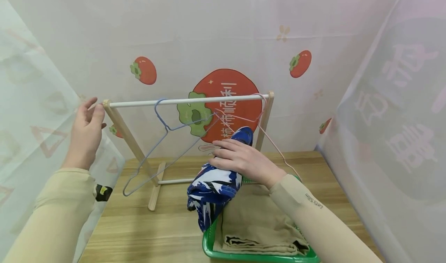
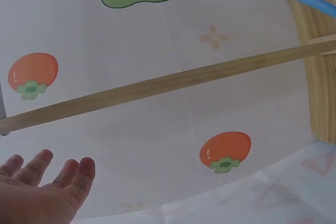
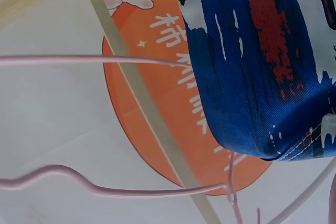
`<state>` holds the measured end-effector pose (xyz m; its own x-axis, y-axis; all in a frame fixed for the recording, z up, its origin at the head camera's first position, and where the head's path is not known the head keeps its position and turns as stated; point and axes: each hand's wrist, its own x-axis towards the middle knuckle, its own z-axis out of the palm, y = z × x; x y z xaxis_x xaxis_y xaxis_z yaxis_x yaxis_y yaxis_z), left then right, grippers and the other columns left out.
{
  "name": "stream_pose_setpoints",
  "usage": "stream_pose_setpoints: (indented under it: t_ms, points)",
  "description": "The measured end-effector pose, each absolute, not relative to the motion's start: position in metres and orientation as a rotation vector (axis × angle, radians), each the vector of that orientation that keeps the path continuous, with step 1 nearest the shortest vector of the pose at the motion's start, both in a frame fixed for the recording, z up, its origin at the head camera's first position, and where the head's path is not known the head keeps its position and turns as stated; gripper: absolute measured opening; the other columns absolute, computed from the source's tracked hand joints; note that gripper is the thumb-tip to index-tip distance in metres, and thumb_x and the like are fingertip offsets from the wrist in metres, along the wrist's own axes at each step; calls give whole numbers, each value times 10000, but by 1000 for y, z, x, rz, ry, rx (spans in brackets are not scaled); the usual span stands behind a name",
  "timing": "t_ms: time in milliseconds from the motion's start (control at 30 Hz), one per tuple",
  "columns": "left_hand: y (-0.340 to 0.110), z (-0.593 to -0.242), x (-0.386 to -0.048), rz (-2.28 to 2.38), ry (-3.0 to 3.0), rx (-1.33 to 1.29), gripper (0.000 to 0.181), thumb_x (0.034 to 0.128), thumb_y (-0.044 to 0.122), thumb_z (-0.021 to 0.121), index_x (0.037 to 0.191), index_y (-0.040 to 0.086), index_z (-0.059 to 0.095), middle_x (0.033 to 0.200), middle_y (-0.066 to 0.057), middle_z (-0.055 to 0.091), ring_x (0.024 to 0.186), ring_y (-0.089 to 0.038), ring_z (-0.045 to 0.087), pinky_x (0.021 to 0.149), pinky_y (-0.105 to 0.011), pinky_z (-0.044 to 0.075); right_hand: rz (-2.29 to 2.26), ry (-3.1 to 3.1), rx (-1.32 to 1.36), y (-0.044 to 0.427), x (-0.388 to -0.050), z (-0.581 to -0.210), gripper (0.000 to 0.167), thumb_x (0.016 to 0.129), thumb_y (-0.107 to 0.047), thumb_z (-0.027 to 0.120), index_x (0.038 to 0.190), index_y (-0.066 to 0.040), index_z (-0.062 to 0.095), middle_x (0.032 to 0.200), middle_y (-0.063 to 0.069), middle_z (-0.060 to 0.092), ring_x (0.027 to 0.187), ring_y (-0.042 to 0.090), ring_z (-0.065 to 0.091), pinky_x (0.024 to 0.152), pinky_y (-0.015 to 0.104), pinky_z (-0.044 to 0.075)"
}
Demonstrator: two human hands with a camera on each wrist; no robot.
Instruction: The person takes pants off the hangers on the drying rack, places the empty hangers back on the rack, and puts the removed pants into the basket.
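My right hand (image 1: 240,160) lies across a folded blue, white and black patterned garment (image 1: 217,185), gripping it with the thumb hidden. In the right wrist view, the garment (image 3: 257,66) shows red streaks and a stitched edge, and it covers part of a pink hanger (image 3: 142,191). That hanger (image 1: 275,145) hooks over the white rod (image 1: 139,103) near its right end. Close to the rod's left end is my left hand (image 1: 85,125), holding nothing. Its loosely extended fingers (image 2: 79,179) stand apart from the wooden post (image 2: 173,83) in the left wrist view.
A blue hanger (image 1: 150,151) hangs left of centre on the rack. Below my right arm, a green basket (image 1: 209,241) holds folded khaki cloth (image 1: 258,220). Wooden rack feet (image 1: 155,195) stand on the wood-grain table (image 1: 139,232). Printed sheets (image 1: 209,31) surround it at the back and sides.
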<state>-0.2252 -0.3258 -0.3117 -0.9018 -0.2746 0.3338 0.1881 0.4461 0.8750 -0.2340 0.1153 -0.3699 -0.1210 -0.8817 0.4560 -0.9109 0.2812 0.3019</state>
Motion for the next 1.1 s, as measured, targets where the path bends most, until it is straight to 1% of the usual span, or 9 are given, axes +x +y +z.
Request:
stream_pose_setpoints:
  t_ms: [100, 233, 333, 433, 467, 500, 733, 967, 1100]
  points:
    - [-326, -312, -229, -1503, -2281, 46, 586, 1072, 524, 340, 1619, 335, 245, 1660, -32, 309, 1453, -114, 347, 1040, -157, 408, 87, -1998, 1639, 111, -236, -369, 596, 914, -17, 749, 1427, -206, 510, 1416, 17, 604, 1432, 264, 458, 1225, 422, 325]
    - [-321, -312, -234, -1532, -2281, 67, 559, 1060, 566, 310, 1568, 348, 391, 1601, 34, 394, 1436, -89, 361, 1210, -359, 328, 99, -2008, 1700, 104, -239, -370, 549, 925, -38, 746, 1405, -201, 534, 1441, 24, 581, 1453, 274, 427, 1237, 419, 301]
    - [-317, -312, -238, -1590, -2234, 57, 535, 1063, 560, 337, 1494, 296, 511, 1431, 51, 559, 1336, -98, 460, 1147, -276, 389, 120, -2014, 1742, 100, -241, -372, 553, 924, -68, 759, 1411, -205, 535, 1478, 26, 549, 1479, 276, 385, 1249, 418, 272]
    - [-313, -311, -240, -1708, -2149, -7, 477, 1071, 520, 391, 1426, 244, 549, 1242, 63, 666, 1197, -86, 581, 958, -155, 476, 116, -2025, 1755, 99, -240, -375, 616, 901, -102, 792, 1437, -223, 514, 1512, 31, 521, 1503, 275, 344, 1257, 424, 249]
    - [-312, -311, -241, -1753, -2116, -34, 452, 1071, 506, 412, 1395, 226, 558, 1163, 82, 692, 1129, -82, 620, 885, -140, 489, 96, -2030, 1754, 99, -239, -376, 636, 892, -109, 802, 1443, -228, 507, 1524, 32, 510, 1506, 277, 338, 1259, 426, 243]
    - [-311, -311, -242, -1789, -2092, -58, 430, 1073, 495, 421, 1372, 218, 558, 1134, 67, 712, 1087, -81, 648, 870, -149, 492, 69, -2047, 1748, 100, -238, -377, 656, 883, -123, 812, 1450, -235, 502, 1536, 30, 499, 1511, 271, 328, 1261, 423, 235]
    - [-309, -310, -243, -1815, -2074, -99, 367, 1078, 486, 427, 1287, 219, 567, 1082, 55, 715, 1006, -74, 694, 844, -191, 484, -138, -2141, 1744, 114, -233, -392, 630, 915, -100, 779, 1468, -247, 516, 1565, 22, 470, 1512, 262, 331, 1239, 435, 290]
    - [-311, -311, -243, -1777, -2092, -93, 377, 1082, 491, 402, 1290, 226, 570, 1074, 47, 697, 997, -78, 689, 822, -205, 482, 22, -2190, 1822, 141, -231, -403, 487, 968, -29, 676, 1414, -211, 603, 1503, 55, 549, 1484, 324, 382, 1214, 492, 330]
    - [-311, -312, -245, -1753, -2093, -104, 374, 1084, 489, 396, 1283, 226, 573, 1063, 53, 693, 977, -74, 690, 813, -212, 486, 31, -2244, 1823, 158, -227, -407, 465, 992, -10, 609, 1411, -211, 604, 1503, 73, 548, 1476, 326, 395, 1186, 495, 375]
